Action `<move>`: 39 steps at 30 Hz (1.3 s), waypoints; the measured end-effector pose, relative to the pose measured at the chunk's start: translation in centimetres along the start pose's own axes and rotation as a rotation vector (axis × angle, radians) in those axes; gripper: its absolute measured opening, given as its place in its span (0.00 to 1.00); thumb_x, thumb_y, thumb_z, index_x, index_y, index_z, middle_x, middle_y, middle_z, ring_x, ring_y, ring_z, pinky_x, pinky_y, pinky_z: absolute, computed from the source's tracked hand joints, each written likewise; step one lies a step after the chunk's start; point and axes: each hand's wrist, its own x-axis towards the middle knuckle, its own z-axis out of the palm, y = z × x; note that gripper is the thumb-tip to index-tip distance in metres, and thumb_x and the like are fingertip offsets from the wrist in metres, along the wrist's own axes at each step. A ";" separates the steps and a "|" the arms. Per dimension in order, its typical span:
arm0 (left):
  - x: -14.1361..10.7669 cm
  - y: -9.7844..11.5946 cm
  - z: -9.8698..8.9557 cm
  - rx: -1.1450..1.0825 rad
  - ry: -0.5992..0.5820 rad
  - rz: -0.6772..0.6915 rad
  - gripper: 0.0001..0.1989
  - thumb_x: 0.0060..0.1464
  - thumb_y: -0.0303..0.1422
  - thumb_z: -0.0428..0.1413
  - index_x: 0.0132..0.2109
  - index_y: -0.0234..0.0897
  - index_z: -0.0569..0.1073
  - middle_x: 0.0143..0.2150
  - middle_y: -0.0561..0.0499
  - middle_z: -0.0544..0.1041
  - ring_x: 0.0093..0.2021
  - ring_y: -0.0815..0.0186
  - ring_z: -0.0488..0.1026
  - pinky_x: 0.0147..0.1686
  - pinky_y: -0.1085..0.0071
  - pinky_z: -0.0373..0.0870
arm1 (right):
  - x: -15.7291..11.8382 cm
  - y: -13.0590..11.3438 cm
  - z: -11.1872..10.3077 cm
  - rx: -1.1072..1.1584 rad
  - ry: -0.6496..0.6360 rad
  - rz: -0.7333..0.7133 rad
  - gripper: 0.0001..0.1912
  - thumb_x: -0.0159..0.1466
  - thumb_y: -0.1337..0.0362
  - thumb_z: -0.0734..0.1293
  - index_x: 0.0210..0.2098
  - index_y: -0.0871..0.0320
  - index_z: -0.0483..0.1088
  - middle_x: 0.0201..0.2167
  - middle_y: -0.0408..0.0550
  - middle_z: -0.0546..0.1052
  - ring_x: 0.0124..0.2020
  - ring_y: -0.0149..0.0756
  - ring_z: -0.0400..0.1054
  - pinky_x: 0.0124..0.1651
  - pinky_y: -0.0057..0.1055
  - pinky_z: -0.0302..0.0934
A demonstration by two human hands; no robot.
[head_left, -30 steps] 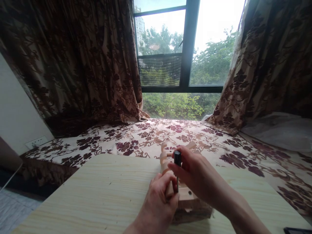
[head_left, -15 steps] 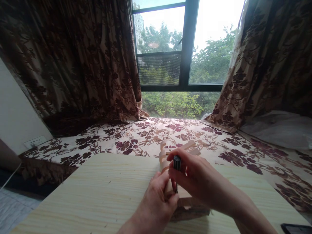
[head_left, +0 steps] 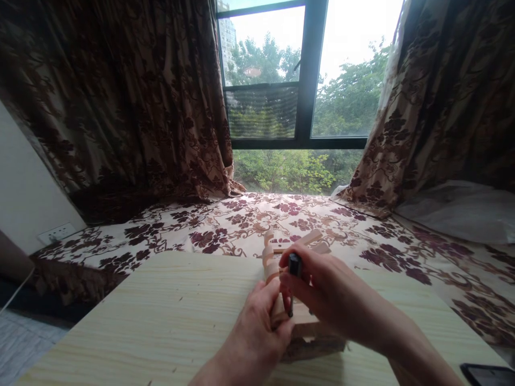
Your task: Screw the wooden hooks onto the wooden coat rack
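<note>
A screwdriver with a black handle stands nearly upright, gripped in the closed fingers of my right hand. Its thin shaft points down beside a small pale wooden part. My left hand is closed around that part, thumb and fingers near the screwdriver's tip. The tip's exact contact point is hidden. Beneath and behind both hands lies a light wooden assembly with rounded, curved pieces along its left side and flat slats at its far end. My right hand covers much of it.
The pale wood-grain tabletop has a few small dark specks. A dark flat object lies at its right front corner. Beyond the table is a ledge under floral cloth, with patterned curtains either side of a window.
The screwdriver and my right fingers have shifted and turned slightly, with the handle's top a little further right. My left hand keeps its hold; the view has moved a little.
</note>
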 end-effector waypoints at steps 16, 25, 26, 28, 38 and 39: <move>-0.1 0.0 -0.1 0.011 -0.033 -0.043 0.12 0.47 0.26 0.52 0.42 0.40 0.68 0.42 0.50 0.70 0.46 0.62 0.67 0.50 0.65 0.64 | 0.1 0.0 0.1 -0.039 0.049 0.072 0.04 0.62 0.64 0.61 0.31 0.55 0.60 0.23 0.41 0.69 0.23 0.31 0.60 0.26 0.27 0.50; -0.4 -0.1 0.0 0.057 -0.025 -0.047 0.12 0.49 0.27 0.50 0.43 0.40 0.67 0.42 0.49 0.69 0.46 0.62 0.66 0.49 0.64 0.63 | -0.2 -0.4 -0.2 0.110 0.053 0.004 0.07 0.63 0.66 0.61 0.41 0.53 0.66 0.27 0.41 0.73 0.25 0.30 0.65 0.28 0.26 0.55; -0.4 -0.1 0.0 0.059 -0.027 -0.045 0.12 0.49 0.27 0.50 0.43 0.40 0.67 0.42 0.50 0.69 0.46 0.62 0.66 0.49 0.64 0.63 | -0.2 -0.3 -0.3 0.126 0.045 -0.012 0.07 0.63 0.67 0.61 0.41 0.53 0.66 0.27 0.41 0.73 0.25 0.30 0.65 0.28 0.26 0.55; -0.4 -0.2 0.0 0.059 -0.028 -0.049 0.10 0.49 0.28 0.50 0.41 0.40 0.67 0.41 0.50 0.68 0.45 0.62 0.66 0.49 0.64 0.63 | -0.1 0.0 -0.3 0.090 0.063 -0.009 0.05 0.63 0.66 0.61 0.39 0.54 0.67 0.26 0.41 0.73 0.24 0.29 0.64 0.27 0.26 0.55; -0.1 -0.3 0.1 0.006 0.007 -0.008 0.12 0.46 0.29 0.53 0.42 0.40 0.69 0.43 0.48 0.71 0.48 0.59 0.67 0.51 0.63 0.64 | -0.2 -0.1 0.2 0.048 0.018 -0.092 0.12 0.64 0.68 0.61 0.47 0.53 0.63 0.30 0.41 0.72 0.25 0.29 0.62 0.28 0.26 0.53; -0.1 -0.3 0.1 0.002 0.007 -0.009 0.13 0.46 0.29 0.53 0.43 0.40 0.69 0.43 0.48 0.71 0.48 0.59 0.67 0.51 0.63 0.64 | -0.1 -0.1 0.2 0.032 0.014 -0.095 0.11 0.64 0.68 0.60 0.46 0.54 0.63 0.30 0.41 0.72 0.25 0.29 0.61 0.27 0.26 0.53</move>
